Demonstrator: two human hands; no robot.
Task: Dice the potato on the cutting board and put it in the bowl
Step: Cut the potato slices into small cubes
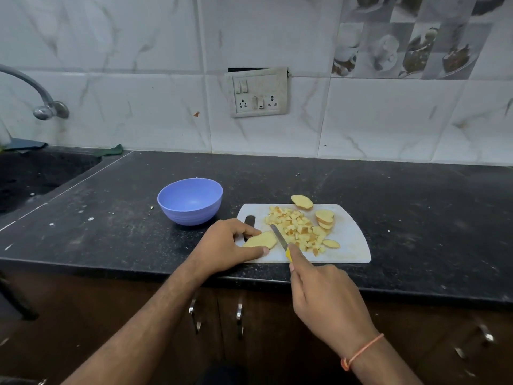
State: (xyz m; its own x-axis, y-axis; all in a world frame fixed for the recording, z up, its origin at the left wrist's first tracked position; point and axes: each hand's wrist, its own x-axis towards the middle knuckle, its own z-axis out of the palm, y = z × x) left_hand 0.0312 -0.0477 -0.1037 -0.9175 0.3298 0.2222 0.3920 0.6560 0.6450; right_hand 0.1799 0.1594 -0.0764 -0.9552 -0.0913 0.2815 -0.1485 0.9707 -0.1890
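On board, hands [230, 243] gripping slice [262, 240], knife [280, 240]

pale diced potato [297, 230] heaped mid white cutting board [352, 245], uncut slices [324, 216] alongside; lavender bowl [190, 201] just left.

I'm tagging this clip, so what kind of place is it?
Most likely a home kitchen: a dark stone counter, a sink under a tap, and a cutting board with diced potato.
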